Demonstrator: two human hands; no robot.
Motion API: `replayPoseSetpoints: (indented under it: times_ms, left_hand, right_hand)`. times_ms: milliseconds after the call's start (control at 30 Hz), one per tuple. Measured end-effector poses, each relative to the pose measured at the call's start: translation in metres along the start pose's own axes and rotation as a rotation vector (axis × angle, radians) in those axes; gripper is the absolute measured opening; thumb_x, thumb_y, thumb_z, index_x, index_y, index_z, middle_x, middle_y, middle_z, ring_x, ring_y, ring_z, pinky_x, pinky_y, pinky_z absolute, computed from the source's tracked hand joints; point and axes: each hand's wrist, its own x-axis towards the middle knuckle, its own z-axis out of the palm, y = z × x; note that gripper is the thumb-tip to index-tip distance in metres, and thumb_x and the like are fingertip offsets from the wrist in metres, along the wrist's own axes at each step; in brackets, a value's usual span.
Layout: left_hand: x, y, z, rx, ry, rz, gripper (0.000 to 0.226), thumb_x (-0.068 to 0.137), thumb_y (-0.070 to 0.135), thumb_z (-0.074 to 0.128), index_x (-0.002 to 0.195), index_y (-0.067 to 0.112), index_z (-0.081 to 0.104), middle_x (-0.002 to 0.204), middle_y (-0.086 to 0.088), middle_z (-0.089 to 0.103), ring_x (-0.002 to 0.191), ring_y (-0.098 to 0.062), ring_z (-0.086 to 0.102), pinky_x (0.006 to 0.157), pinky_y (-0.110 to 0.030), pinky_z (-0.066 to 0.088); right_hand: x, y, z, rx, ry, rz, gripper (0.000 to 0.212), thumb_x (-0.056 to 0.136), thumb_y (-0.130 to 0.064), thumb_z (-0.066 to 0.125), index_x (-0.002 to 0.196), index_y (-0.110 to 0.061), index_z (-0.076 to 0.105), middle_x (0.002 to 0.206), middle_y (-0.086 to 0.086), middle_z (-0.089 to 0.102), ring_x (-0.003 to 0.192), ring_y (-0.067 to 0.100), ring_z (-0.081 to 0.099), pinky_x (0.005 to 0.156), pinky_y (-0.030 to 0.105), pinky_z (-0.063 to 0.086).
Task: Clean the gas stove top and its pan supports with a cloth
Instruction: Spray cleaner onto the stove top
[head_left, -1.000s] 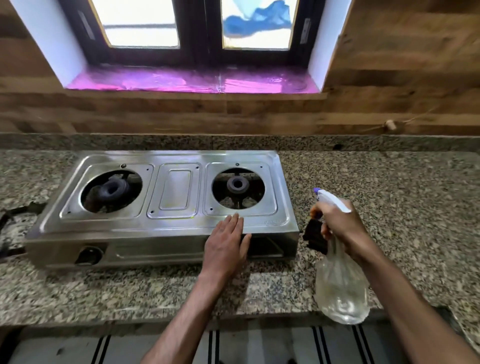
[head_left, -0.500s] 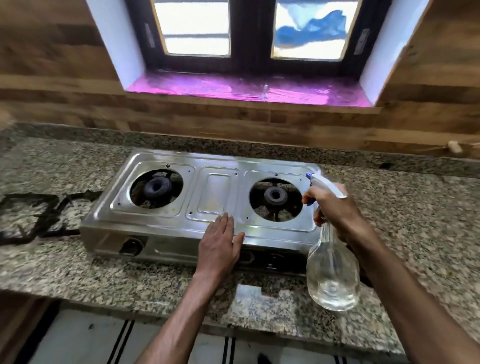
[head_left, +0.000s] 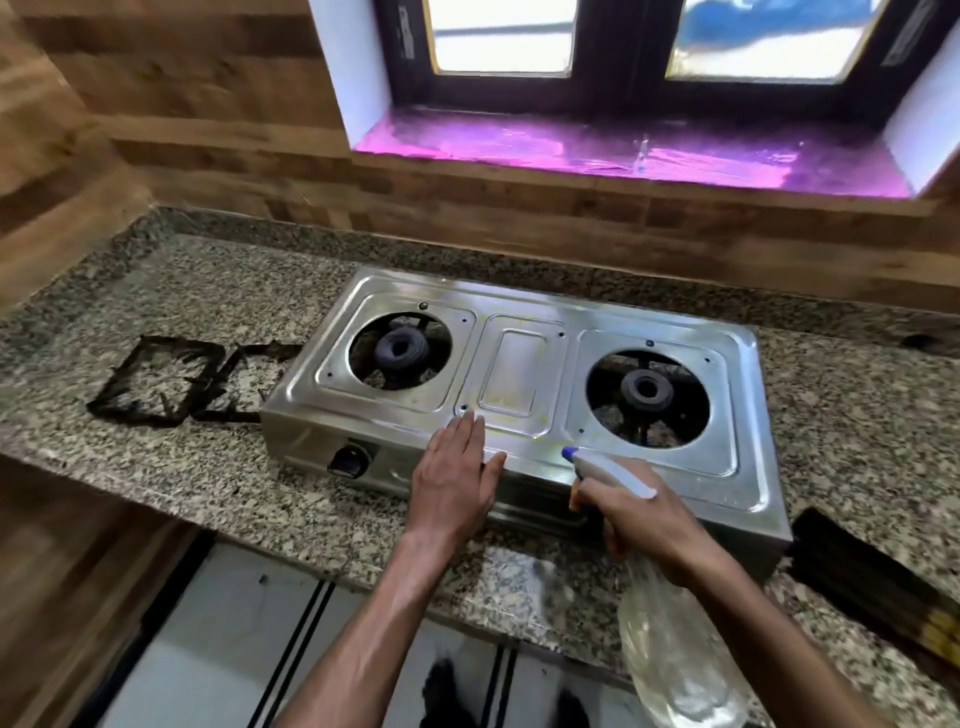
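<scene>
Standing at the counter (head_left: 171, 483), I'd start at the far left, where two black pan supports (head_left: 156, 382) lie flat on the granite, just beside the stove's left end. They look like rigid wire frames, probably heavy for their size and greasy; I'd lift one by a straight side bar, not by the prongs.

The steel gas stove (head_left: 524, 317) sits square on the counter, both burner wells bare. Its top is a thin, slick pressed sheet with raised ribs and yellowish stains on the middle panel; I'd expect a cloth to glide over it and snag only at the well rims.

The left hand (head_left: 457, 478) lies flat on the front lip, fingers straight and together, gripping nothing, likely steadying the stove.

The right hand (head_left: 644, 519) is curled round the neck of a clear spray bottle (head_left: 670, 654), its nozzle aimed over the stove's front edge. The bottle looks light, soft-walled and nearly empty.

No cloth is visible. A dark brush-like thing (head_left: 872, 577) lies at the right, blurred. There is open granite in front and to the right; the wall at the back leaves only a narrow strip.
</scene>
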Motion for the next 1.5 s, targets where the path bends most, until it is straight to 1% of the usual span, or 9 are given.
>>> replayPoseSetpoints:
  times_ms: [167, 300, 400, 467, 533, 733, 867, 1200, 1500]
  left_hand:
    - [-0.002, -0.043, -0.010, -0.019, 0.002, 0.013, 0.065, 0.099, 0.051, 0.027, 0.139, 0.005, 0.051, 0.145, -0.013, 0.050, 0.136, -0.025, 0.045, 0.116, -0.036, 0.029]
    - [0.003, -0.083, -0.024, -0.019, -0.004, 0.015, 0.069, 0.097, 0.052, 0.024, 0.139, 0.005, 0.051, 0.146, -0.013, 0.049, 0.137, -0.026, 0.045, 0.116, -0.037, 0.028]
    - [0.005, -0.108, -0.031, -0.021, -0.006, 0.024, 0.072, 0.097, 0.054, 0.018, 0.144, 0.006, 0.045, 0.150, -0.013, 0.044, 0.141, -0.024, 0.039, 0.118, -0.036, 0.024]
    - [0.007, -0.121, -0.034, -0.028, -0.013, 0.032, 0.074, 0.097, 0.055, 0.015, 0.146, 0.007, 0.042, 0.152, -0.012, 0.040, 0.143, -0.024, 0.035, 0.119, -0.035, 0.020]
    - [0.007, -0.132, -0.037, -0.041, -0.025, 0.037, 0.075, 0.097, 0.055, 0.013, 0.147, 0.007, 0.040, 0.154, -0.012, 0.038, 0.144, -0.024, 0.033, 0.119, -0.033, 0.016]
    - [0.013, -0.136, -0.034, -0.046, -0.019, 0.101, 0.069, 0.098, 0.051, 0.023, 0.143, 0.005, 0.045, 0.150, -0.014, 0.043, 0.140, -0.026, 0.040, 0.118, -0.038, 0.024]
    - [0.024, -0.116, -0.027, -0.093, -0.030, 0.186, 0.064, 0.096, 0.048, 0.031, 0.137, 0.005, 0.053, 0.144, -0.014, 0.052, 0.135, -0.026, 0.047, 0.112, -0.039, 0.036]
    - [0.042, -0.020, 0.006, -0.138, -0.119, 0.534, 0.061, 0.094, 0.047, 0.035, 0.130, 0.006, 0.060, 0.136, -0.013, 0.059, 0.126, -0.026, 0.056, 0.106, -0.044, 0.044]
    - [0.041, 0.065, 0.015, -0.304, 0.014, 0.668, 0.054, 0.095, 0.038, 0.040, 0.133, 0.004, 0.058, 0.139, -0.013, 0.056, 0.130, -0.025, 0.053, 0.107, -0.036, 0.040]
  right_hand:
    - [0.018, -0.028, 0.044, -0.004, -0.043, 0.003, 0.029, 0.078, -0.017, 0.051, 0.054, -0.030, 0.058, 0.059, 0.002, 0.044, 0.043, 0.018, 0.041, 0.044, 0.023, 0.032]
    - [0.046, -0.068, 0.078, 0.034, -0.079, -0.029, 0.026, 0.082, -0.005, 0.053, 0.062, -0.020, 0.060, 0.059, 0.009, 0.046, 0.042, 0.021, 0.042, 0.047, 0.027, 0.033]
    - [0.072, -0.101, 0.103, 0.017, -0.057, -0.067, 0.010, 0.077, -0.011, 0.057, 0.070, -0.013, 0.063, 0.080, 0.022, 0.057, 0.040, 0.022, 0.047, 0.046, 0.024, 0.033]
    - [0.088, -0.119, 0.118, 0.014, -0.046, -0.099, 0.010, 0.080, -0.011, 0.056, 0.072, -0.004, 0.057, 0.069, 0.014, 0.054, 0.039, 0.023, 0.047, 0.044, 0.024, 0.033]
    - [0.101, -0.136, 0.129, 0.036, -0.007, -0.126, 0.013, 0.080, -0.012, 0.053, 0.074, -0.001, 0.053, 0.059, 0.001, 0.048, 0.038, 0.023, 0.045, 0.043, 0.024, 0.031]
    - [0.123, -0.153, 0.114, 0.136, 0.238, -0.123, 0.012, 0.079, -0.007, 0.052, 0.068, -0.005, 0.054, 0.067, 0.010, 0.051, 0.038, 0.023, 0.045, 0.042, 0.027, 0.033]
    - [0.120, -0.135, 0.080, 0.162, 0.390, -0.017, 0.013, 0.076, -0.014, 0.055, 0.071, -0.002, 0.057, 0.079, 0.010, 0.054, 0.042, 0.024, 0.049, 0.043, 0.024, 0.035]
    - [0.054, -0.057, 0.023, 0.175, 0.566, 0.086, 0.015, 0.084, -0.010, 0.058, 0.076, 0.002, 0.055, 0.058, 0.008, 0.049, 0.042, 0.022, 0.046, 0.046, 0.027, 0.036]
    - [-0.044, 0.008, -0.032, 0.442, 0.833, 0.009, 0.032, 0.081, -0.029, 0.058, 0.082, 0.003, 0.064, 0.081, 0.035, 0.059, 0.035, 0.019, 0.043, 0.047, 0.031, 0.036]
